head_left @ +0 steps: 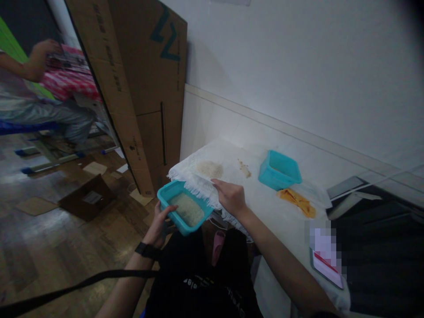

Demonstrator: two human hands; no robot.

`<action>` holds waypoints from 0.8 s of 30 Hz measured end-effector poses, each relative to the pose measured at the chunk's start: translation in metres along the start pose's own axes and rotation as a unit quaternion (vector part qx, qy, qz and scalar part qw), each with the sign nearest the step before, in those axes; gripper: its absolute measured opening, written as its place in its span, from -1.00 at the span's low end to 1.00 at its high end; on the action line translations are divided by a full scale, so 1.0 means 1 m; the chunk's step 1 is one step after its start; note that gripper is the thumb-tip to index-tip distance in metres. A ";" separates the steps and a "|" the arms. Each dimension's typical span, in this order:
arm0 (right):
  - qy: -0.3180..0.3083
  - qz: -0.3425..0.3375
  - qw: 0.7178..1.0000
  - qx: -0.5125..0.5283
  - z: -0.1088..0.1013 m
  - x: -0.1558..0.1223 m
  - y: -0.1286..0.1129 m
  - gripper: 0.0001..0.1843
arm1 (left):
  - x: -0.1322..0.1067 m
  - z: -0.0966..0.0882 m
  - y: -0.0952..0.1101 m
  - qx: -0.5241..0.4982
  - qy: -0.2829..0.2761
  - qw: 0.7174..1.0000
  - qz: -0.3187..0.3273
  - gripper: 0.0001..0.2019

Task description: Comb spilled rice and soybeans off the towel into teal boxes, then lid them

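Observation:
My left hand [161, 223] grips a turquoise plastic container [187, 227] by its left side, thumb over the rim. Pale grains that look like rice [188, 208] lie inside it. The container is held just under the edge of a table covered with a white fringed cloth [228, 152]. My right hand [230, 196] is closed on the cloth near its fringe, above the container's right side. Close to those fingers, a small heap of the same pale grains [210, 169] rests on the cloth.
A second turquoise container [280, 170], an orange cloth [297, 202] and a phone [327, 271] are on the table's right side. A tall cardboard box [149, 88] stands at the left. Behind it a person [23, 92] sits. Cardboard pieces [86, 198] lie on the floor.

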State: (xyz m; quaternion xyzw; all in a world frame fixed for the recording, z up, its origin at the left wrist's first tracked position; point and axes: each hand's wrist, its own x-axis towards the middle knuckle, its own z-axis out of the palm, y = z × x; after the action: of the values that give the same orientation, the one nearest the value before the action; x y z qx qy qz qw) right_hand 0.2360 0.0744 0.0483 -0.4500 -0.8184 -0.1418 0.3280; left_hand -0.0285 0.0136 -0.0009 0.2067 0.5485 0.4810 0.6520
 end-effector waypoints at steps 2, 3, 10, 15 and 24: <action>-0.012 -0.012 1.000 0.005 0.002 0.000 -0.002 -0.59 | 0.000 0.000 0.000 0.000 0.001 1.000 -0.001 -0.01; -0.016 -0.019 1.000 0.010 0.001 -0.004 -0.004 -0.58 | -0.001 0.000 0.001 -0.001 0.000 1.000 0.000 -0.02; 0.026 -0.022 0.997 0.065 -0.021 -0.036 -0.018 -0.63 | 0.000 -0.002 0.000 -0.003 -0.001 1.000 -0.003 -0.05; 0.072 0.113 0.987 0.090 -0.020 0.003 -0.002 -0.75 | 0.001 -0.004 -0.002 -0.007 -0.002 1.000 -0.005 -0.06; -0.037 0.397 0.862 0.315 0.032 0.081 0.045 -0.77 | 0.000 -0.005 -0.002 -0.005 -0.009 1.000 0.007 -0.05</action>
State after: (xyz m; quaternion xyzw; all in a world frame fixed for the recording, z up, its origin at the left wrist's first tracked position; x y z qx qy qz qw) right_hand 0.2296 0.1685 0.0752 -0.6143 -0.5834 0.2818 0.4505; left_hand -0.0327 0.0116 -0.0041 0.2112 0.5390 0.4862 0.6546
